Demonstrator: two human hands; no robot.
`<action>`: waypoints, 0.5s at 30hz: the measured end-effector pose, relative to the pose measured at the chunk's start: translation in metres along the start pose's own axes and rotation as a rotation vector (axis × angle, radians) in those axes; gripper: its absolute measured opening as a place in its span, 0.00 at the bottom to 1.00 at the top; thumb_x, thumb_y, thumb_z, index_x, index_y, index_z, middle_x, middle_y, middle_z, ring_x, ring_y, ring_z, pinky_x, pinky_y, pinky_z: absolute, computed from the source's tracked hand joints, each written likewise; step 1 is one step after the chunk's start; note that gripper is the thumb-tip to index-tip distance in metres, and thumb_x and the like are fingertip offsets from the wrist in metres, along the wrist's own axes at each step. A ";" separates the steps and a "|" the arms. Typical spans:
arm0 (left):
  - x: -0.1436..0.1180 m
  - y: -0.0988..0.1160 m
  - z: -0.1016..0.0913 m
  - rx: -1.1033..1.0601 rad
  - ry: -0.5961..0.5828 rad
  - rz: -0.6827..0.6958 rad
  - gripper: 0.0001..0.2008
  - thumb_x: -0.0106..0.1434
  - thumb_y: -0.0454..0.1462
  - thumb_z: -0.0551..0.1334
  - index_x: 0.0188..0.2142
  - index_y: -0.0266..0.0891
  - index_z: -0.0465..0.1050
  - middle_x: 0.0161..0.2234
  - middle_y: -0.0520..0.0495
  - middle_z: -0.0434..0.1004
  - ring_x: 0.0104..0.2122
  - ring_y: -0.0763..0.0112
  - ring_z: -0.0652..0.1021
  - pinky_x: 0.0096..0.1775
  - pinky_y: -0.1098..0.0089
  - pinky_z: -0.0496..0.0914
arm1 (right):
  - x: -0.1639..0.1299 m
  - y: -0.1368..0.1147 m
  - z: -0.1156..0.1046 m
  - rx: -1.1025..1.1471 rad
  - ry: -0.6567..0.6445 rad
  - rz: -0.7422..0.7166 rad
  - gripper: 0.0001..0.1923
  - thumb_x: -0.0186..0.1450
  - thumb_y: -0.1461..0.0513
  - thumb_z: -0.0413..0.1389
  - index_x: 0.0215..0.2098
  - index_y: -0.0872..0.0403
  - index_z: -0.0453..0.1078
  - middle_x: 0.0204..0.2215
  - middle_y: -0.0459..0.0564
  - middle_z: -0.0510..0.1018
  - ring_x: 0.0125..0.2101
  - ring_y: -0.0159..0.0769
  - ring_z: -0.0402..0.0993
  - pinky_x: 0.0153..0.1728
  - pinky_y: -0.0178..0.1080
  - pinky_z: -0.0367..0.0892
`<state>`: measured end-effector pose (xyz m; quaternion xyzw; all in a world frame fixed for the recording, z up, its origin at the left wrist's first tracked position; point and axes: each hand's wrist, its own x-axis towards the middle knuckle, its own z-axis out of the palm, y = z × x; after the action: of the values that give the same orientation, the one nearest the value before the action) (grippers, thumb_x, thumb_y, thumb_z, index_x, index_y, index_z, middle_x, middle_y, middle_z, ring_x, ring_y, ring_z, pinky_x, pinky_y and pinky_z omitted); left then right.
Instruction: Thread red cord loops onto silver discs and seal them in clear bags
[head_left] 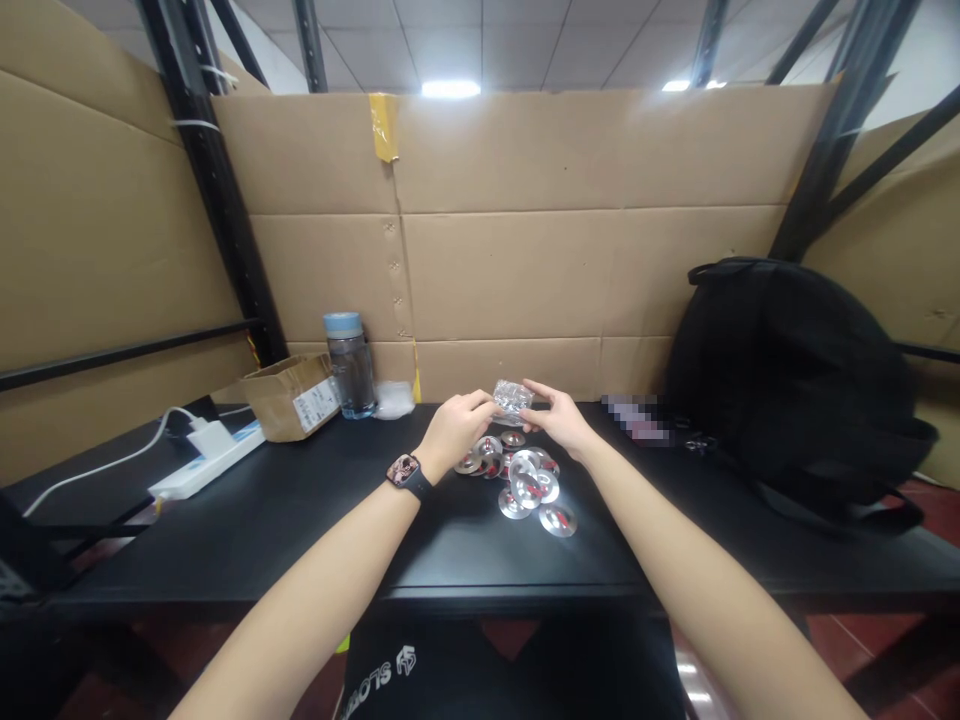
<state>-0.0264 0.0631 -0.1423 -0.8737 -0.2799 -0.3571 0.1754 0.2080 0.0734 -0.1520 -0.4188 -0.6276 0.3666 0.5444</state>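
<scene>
A shiny, crinkled clear-plastic bundle [513, 396], which looks like bubble wrap, is held up between my hands near the back of the table. My left hand [459, 432], with a black watch on its wrist, pinches the bundle's left side. On the right side, my right hand [561, 422] grips it between thumb and fingers. What the wrapping contains is hard to make out. Just below my hands lie several shiny metal finger cymbals [526, 488] with red straps, loosely piled and partly overlapping. One cymbal [558, 520] lies flat at the near right of the pile.
On the black table [315, 530], an opened cardboard box [289, 400], a blue-lidded bottle [351, 370] and a white power strip [206, 462] stand to the left. A black backpack [787, 390] fills the right side. Cardboard panels [510, 260] wall off the back.
</scene>
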 end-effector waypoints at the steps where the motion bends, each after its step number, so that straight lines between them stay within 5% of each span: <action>1: 0.000 0.000 0.000 0.013 0.007 -0.008 0.11 0.68 0.30 0.58 0.46 0.42 0.76 0.44 0.46 0.77 0.40 0.66 0.76 0.44 0.66 0.69 | 0.000 0.001 0.000 -0.007 0.003 0.002 0.39 0.58 0.64 0.68 0.66 0.56 0.64 0.50 0.59 0.81 0.25 0.35 0.79 0.23 0.37 0.75; 8: 0.000 -0.001 0.002 -0.052 0.012 -0.026 0.13 0.69 0.30 0.56 0.46 0.42 0.76 0.44 0.45 0.76 0.41 0.66 0.76 0.44 0.67 0.71 | 0.000 0.001 0.001 -0.009 0.008 -0.005 0.38 0.57 0.64 0.68 0.65 0.54 0.66 0.57 0.60 0.76 0.29 0.34 0.81 0.22 0.34 0.74; 15: 0.001 0.005 0.003 0.025 -0.020 0.019 0.16 0.65 0.30 0.62 0.51 0.43 0.73 0.51 0.42 0.76 0.51 0.58 0.74 0.49 0.59 0.67 | -0.002 0.000 0.002 0.028 -0.010 0.022 0.39 0.58 0.62 0.69 0.65 0.54 0.65 0.55 0.61 0.77 0.22 0.32 0.79 0.23 0.37 0.76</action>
<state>-0.0213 0.0614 -0.1441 -0.8775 -0.2778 -0.3434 0.1867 0.2062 0.0710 -0.1528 -0.4161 -0.6206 0.3832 0.5430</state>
